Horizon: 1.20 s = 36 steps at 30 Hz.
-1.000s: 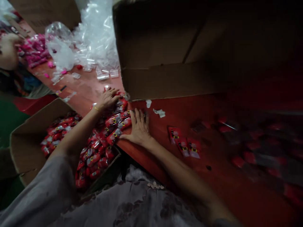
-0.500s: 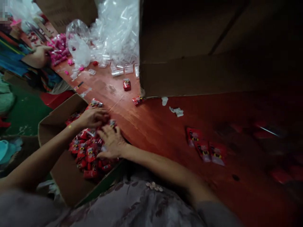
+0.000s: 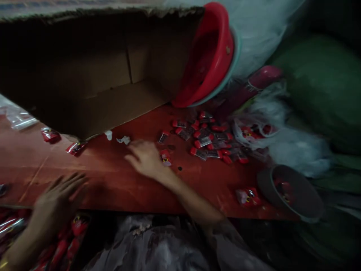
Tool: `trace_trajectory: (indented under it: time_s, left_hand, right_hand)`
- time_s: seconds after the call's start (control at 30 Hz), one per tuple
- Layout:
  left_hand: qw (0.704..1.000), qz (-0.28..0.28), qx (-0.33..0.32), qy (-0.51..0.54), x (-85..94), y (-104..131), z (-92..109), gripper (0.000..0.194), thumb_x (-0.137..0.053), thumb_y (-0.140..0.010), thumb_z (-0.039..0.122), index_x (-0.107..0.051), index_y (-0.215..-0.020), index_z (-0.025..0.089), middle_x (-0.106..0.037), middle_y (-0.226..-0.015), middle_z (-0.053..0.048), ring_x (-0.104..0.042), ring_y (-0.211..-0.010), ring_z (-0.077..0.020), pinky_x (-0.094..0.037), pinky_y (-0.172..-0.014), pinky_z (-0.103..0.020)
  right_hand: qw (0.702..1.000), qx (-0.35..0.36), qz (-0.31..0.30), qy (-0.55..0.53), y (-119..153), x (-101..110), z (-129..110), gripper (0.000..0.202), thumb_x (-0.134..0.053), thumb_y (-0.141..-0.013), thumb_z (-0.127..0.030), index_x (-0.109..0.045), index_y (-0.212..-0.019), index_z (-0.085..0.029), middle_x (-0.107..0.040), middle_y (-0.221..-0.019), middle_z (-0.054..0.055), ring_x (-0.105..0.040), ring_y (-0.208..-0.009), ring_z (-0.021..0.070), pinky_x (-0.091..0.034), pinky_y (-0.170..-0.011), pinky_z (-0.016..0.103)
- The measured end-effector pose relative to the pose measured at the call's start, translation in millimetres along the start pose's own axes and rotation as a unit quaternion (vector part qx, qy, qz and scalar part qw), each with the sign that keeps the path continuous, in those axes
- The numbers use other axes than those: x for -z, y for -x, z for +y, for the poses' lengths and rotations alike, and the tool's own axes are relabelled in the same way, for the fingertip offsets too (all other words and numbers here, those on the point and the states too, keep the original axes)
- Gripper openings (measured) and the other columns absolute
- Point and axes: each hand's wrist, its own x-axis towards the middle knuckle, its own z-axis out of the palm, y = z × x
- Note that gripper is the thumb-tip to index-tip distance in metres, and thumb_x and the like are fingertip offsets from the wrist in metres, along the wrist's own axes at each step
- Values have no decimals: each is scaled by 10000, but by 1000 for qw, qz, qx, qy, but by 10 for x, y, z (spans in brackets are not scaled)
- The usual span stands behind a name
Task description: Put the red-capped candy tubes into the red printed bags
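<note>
My right hand lies palm down over the red table, fingers stretched out and thumb apart. A small red packet shows beside its wrist side; what lies beneath the palm is hidden. My left hand, smeared by motion, has its fingers extended above the table's near edge. Below it, several shiny red packets fill a box at the lower left. Two more packets lie on the table by the cardboard box: one red packet and another red packet.
A large cardboard box lies with its open side toward me. Right of it stand a red basin, small red-capped containers, a plastic bag and a grey bowl holding red packets. White scraps lie near the box.
The view has swung to the right. My right hand has left the packets in the box and moved right over the table. My left hand has risen from the packets, its fingers now straighter.
</note>
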Motion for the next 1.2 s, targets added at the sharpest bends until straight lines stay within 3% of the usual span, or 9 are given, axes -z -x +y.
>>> trace_trajectory:
  time_s: [0.13,0.2,0.3,0.43,0.6,0.73,0.93,1.07,1.2]
  left_hand:
    - [996,1,-86,16,-467,-915,915,308,-457,-885,354,-657,-1049,187,-674,-1124,-91,-571,-1136,-260,-429,-994,-439]
    - [993,-29,-102,44,-632,-1195,1260,353,-435,-900,362,-614,-1147,185,-619,-1227,-91,-505,-1216,-259,-400,-1024,-443]
    - [987,-72,-116,86,-830,-1367,1552,394,-412,-912,358,-547,-1251,211,-528,-1343,-78,-394,-1310,-259,-334,-1072,-470]
    - [982,-99,-117,106,-1022,-1327,1629,357,-446,-898,350,-601,-1202,246,-519,-1348,-88,-337,-1340,-305,-248,-1095,-548]
    - [985,-87,-118,94,-1060,-1264,1630,329,-467,-886,373,-663,-1115,243,-577,-1277,-113,-350,-1326,-339,-192,-1098,-585]
    - [992,-70,-61,81,-1080,-1292,1740,374,-518,-842,457,-676,-1084,220,-607,-1230,-132,-402,-1285,-367,-226,-1074,-599]
    - [997,-52,-34,55,-1199,-1276,1823,284,-514,-861,380,-706,-1023,248,-640,-1184,-109,-426,-1267,-371,-251,-1050,-615]
    - [994,-40,-18,102,-1160,-1300,1759,244,-511,-868,320,-713,-1000,284,-643,-1184,-82,-440,-1266,-335,-249,-1054,-608]
    - [988,17,39,151,-1014,-1339,1764,260,-500,-873,369,-690,-1042,315,-614,-1230,-69,-456,-1259,-303,-233,-1065,-593]
  right_hand:
    - [963,-231,49,128,220,225,1057,500,-413,-919,-417,-478,-1327,-136,-440,-1397,176,-318,-1331,339,-304,-1016,574]
    - [962,-220,-14,160,390,233,1338,497,-420,-917,-409,-444,-1361,-186,-370,-1452,149,-261,-1357,351,-270,-1026,599]
    - [968,-158,-76,177,655,222,1441,421,-386,-937,-353,-488,-1328,-237,-325,-1488,87,-255,-1363,331,-226,-1057,600]
    - [975,-133,-61,169,945,238,1323,386,-392,-937,-346,-554,-1269,-235,-352,-1471,91,-237,-1372,328,-214,-1070,594]
    - [981,-138,-10,137,1186,201,1098,395,-422,-924,-384,-584,-1233,-198,-381,-1434,145,-223,-1380,321,-228,-1073,578]
    - [983,-132,-12,130,1242,126,920,407,-426,-922,-400,-567,-1251,-206,-368,-1444,146,-198,-1390,320,-216,-1078,581]
    - [985,-121,18,119,1252,124,892,373,-431,-923,-363,-612,-1184,-166,-423,-1405,153,-235,-1377,322,-222,-1080,572]
    - [984,-135,72,91,1253,214,801,322,-442,-918,-336,-647,-1104,-172,-556,-1286,120,-403,-1281,289,-306,-1049,504]
    - [965,-223,125,-55,1176,250,624,337,-466,-898,-375,-628,-1098,-158,-683,-1029,104,-605,-956,217,-470,-859,356]
